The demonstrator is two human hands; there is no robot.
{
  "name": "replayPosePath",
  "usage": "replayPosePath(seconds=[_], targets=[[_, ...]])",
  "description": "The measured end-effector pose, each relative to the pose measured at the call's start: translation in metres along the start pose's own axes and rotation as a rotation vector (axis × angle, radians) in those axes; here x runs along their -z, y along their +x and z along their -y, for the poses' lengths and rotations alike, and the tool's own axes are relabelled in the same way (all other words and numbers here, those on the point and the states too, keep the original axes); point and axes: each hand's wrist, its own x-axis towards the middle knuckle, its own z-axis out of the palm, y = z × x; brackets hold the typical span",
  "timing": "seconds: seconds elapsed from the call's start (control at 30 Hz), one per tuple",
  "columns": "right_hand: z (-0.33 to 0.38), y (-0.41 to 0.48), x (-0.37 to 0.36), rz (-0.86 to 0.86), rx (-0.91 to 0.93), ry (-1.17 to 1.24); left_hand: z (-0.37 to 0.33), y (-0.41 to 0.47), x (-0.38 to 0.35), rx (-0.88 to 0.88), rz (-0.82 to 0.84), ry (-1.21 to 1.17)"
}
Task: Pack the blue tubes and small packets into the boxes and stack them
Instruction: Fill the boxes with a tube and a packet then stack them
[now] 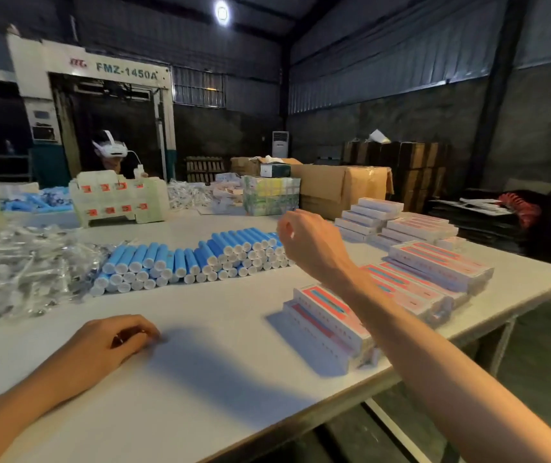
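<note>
Left hand [117, 339]: fingers loosely curled, tips resting on the white table [217, 379], near left. Right hand [314, 245] is raised with fingers curled inward; I can't tell if it holds anything. Just beyond it, white-capped blue tubes [194, 259] lie stacked in rows. Clear packets [17, 269] are heaped left, pink-and-white boxes [327, 322] stacked right.

Bare bench [220, 355] top from near edge up to the row of blue tubes [194, 259] across the middle: open passage. Left edge: loose heap of clear packets [17, 272] reaching the tubes' left end, blocks entry. Right edge: stepped stacks of boxes [327, 325]; white boxes [367, 215] toward the far right corner. Left hand [110, 339] rests on the open patch; right hand [314, 245] raised above the tubes' right end, forearm over the box stacks.
</note>
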Motion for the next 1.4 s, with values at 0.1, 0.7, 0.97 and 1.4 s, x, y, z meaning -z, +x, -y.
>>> replayPosePath(seconds=[0.1, 0.7, 0.97, 1.4], targets=[[0.072, 0.010, -0.039, 0.029, 0.070, 0.191, -0.010, -0.001, 0.003, 0.031, -0.070, -0.069], [0.196, -0.029, -0.201, 0.260, 0.165, 0.623, 0.019, 0.003, 0.058, 0.476, -0.427, 0.320], [0.191, -0.025, -0.210, 0.325, 0.089, 0.809, 0.107, 0.015, 0.167, 0.719, -0.381, 1.000], [0.194, -0.022, -0.220, 0.386, 0.202, 0.805, 0.148, 0.001, 0.192, 0.780, -0.219, 1.376]])
